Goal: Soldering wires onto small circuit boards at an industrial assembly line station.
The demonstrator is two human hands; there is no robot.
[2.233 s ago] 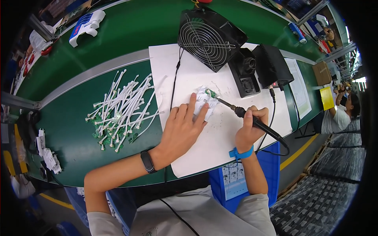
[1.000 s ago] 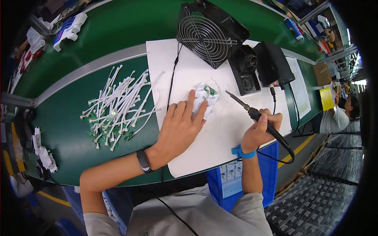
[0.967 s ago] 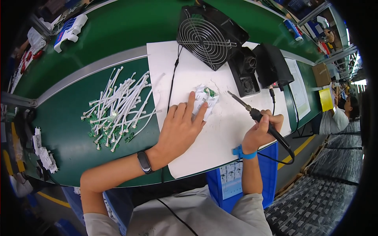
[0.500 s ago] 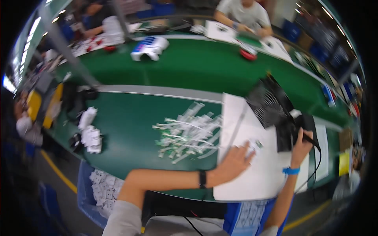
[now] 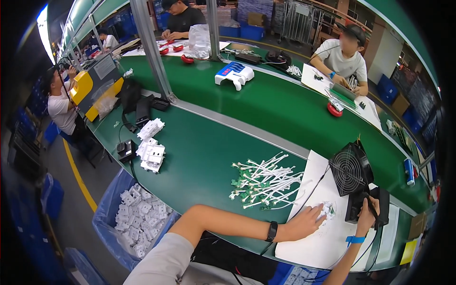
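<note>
My left hand lies on the white sheet, its fingers stretched out and the fingertips at a small white plastic part with green bits on it. Whether the fingers press on the part I cannot tell. Over at the right, my right hand is closed round the black handle of a corded tool, which looks like a soldering iron; its tip is hidden. Beside that hand stands a black box-shaped unit. Left of the sheet lies a pile of white cables with small green boards.
Behind the box sits a black fan with a round grille. White plastic housings are stacked on the green bench's left, above a blue lined bin of similar parts. A metal post rises beyond. Co-workers sit across the green belt.
The head view has turned, so the bench sits lower and further right, with more of the left side showing. Both hands keep nearly the same places beside the white part and the black box.
</note>
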